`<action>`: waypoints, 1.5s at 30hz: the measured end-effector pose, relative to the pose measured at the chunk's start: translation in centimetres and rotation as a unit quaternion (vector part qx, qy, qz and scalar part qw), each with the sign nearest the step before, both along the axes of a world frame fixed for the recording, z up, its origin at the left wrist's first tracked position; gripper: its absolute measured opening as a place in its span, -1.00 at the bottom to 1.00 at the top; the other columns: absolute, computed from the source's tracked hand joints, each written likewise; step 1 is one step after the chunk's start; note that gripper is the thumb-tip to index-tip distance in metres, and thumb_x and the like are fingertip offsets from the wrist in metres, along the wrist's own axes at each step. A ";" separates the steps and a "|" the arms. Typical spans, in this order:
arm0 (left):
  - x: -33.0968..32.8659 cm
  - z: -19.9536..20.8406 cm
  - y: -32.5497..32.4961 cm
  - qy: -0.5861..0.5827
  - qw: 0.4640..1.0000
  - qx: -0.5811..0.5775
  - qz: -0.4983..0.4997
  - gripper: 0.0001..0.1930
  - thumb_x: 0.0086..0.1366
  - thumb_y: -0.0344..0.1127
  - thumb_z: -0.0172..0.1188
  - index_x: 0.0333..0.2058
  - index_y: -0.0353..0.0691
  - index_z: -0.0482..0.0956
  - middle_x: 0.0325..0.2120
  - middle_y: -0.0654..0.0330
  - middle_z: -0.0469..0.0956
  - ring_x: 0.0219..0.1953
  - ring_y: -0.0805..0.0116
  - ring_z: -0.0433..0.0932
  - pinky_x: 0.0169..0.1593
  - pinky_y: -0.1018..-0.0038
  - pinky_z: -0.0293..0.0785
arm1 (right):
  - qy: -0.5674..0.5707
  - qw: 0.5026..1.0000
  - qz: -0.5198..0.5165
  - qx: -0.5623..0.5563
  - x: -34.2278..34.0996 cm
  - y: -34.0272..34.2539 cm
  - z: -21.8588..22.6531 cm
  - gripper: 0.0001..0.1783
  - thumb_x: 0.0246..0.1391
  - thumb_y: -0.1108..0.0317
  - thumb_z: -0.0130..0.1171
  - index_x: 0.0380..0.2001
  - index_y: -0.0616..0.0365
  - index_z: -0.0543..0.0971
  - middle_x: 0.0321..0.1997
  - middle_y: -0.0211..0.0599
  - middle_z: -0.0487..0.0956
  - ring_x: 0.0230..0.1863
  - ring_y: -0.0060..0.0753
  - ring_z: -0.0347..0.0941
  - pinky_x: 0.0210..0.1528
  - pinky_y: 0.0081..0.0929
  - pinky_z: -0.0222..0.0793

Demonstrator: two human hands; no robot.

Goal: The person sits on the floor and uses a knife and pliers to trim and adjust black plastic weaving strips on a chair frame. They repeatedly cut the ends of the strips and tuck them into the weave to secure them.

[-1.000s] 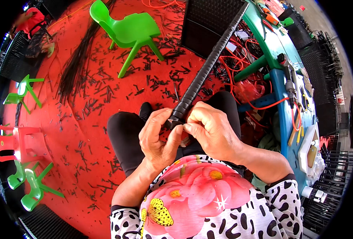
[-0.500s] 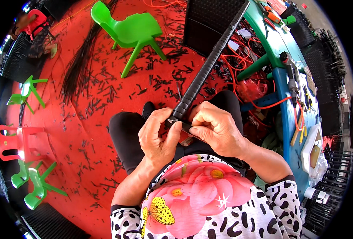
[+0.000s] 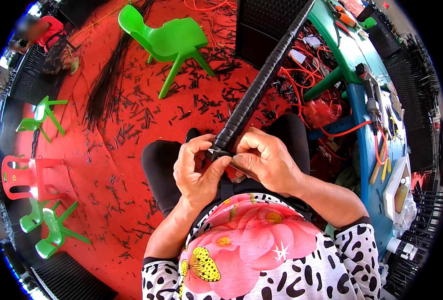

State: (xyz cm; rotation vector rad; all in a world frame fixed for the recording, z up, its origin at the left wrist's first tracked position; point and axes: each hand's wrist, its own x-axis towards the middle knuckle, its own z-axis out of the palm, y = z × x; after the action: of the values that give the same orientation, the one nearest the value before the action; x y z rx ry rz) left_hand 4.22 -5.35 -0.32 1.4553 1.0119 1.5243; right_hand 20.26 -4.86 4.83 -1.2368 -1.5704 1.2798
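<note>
the black pole (image 3: 261, 82), wrapped in strip like a spiral, slants from between my two hands up and to the right. from my remote view, the left hand (image 3: 201, 170) is narrowed around its near end, thumb and fingertips pinching; the right hand (image 3: 266, 160) pinches a dark strip (image 3: 223, 153) at that same end. the thumbs nearly meet, and fingers partly hide the tip.

higher up, the pole crosses in front of the right edge of a black woven panel (image 3: 261, 35). black scraps (image 3: 141, 117) litter the red floor (image 3: 131, 200), with a bundle of long strands (image 3: 106, 87) beside a green chair (image 3: 179, 42). further left i see a pink chair (image 3: 36, 175), more green chairs, and a person (image 3: 50, 31) in a red top.

on my right, red cable (image 3: 339, 134) loops under and over the blue-green counter (image 3: 365, 160), near a power tool (image 3: 370, 92) and yellow-handled tools (image 3: 385, 167).

a small round label (image 3: 11, 179) on the pink chair is too tiny for me to read. the white tray (image 3: 390, 187) holds a brownish oval piece (image 3: 400, 196); a clear bag (image 3: 408, 212), contents unclear, bunches against it.
</note>
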 end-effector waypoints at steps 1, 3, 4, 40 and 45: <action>-0.3 0.1 0.1 -0.001 1.000 -0.008 -0.018 -0.70 0.08 -0.43 0.30 -0.24 -0.33 0.41 -0.24 0.11 0.50 -0.43 0.59 0.43 -0.40 0.69 0.38 | -0.006 1.000 -0.003 0.021 0.0 -0.2 -0.2 -0.83 -0.07 0.58 0.18 -0.59 0.29 0.38 -0.51 -0.25 0.35 -0.57 -0.44 0.35 -0.53 -0.48 0.29; -1.1 -0.2 0.3 -0.089 0.989 -0.069 -0.093 -0.75 0.13 -0.45 0.21 -0.22 -0.36 0.41 -0.21 0.11 0.50 -0.35 0.56 0.44 -0.29 0.65 0.39 | -0.001 0.998 -0.005 0.068 -0.1 -0.8 -0.8 -0.85 -0.06 0.60 0.15 -0.53 0.27 0.36 -0.49 -0.22 0.33 -0.53 -0.30 0.34 -0.49 -0.43 0.28; -1.5 -0.4 0.5 -0.132 0.978 -0.100 -0.130 -0.77 0.16 -0.46 0.16 -0.21 -0.38 0.41 -0.20 0.11 0.49 -0.32 0.54 0.45 -0.24 0.64 0.39 | -0.015 0.994 -0.005 0.105 0.0 -1.0 -1.0 -0.85 -0.06 0.60 0.14 -0.51 0.26 0.35 -0.48 -0.21 0.32 -0.52 -0.26 0.34 -0.49 -0.42 0.27; -1.2 10.0 12.3 0.364 0.746 -0.268 -0.489 -0.58 -0.10 -0.54 0.20 -0.20 -0.40 0.31 -0.45 0.10 0.53 -0.38 0.39 0.53 -0.29 0.51 0.45 | -0.070 0.983 0.056 0.161 0.5 0.4 -1.0 -0.80 -0.14 0.62 0.17 -0.45 0.26 0.36 -0.40 -0.14 0.34 -0.44 -0.02 0.36 -0.47 -0.29 0.34; -0.1 11.1 11.8 0.467 0.727 -0.195 -0.463 -0.58 -0.12 -0.52 0.16 -0.21 -0.42 0.28 -0.58 0.07 0.51 -0.47 0.30 0.54 -0.39 0.47 0.44 | -0.069 0.967 0.070 0.234 0.7 0.8 -1.5 -0.79 -0.17 0.63 0.17 -0.44 0.28 0.36 -0.40 -0.16 0.34 -0.36 -0.08 0.37 -0.46 -0.31 0.36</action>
State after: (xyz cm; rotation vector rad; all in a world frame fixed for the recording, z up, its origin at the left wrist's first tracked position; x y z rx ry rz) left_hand 4.12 6.41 10.76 1.9576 0.7874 -0.2186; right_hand 20.96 -4.02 3.37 -0.9397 -1.9499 0.8433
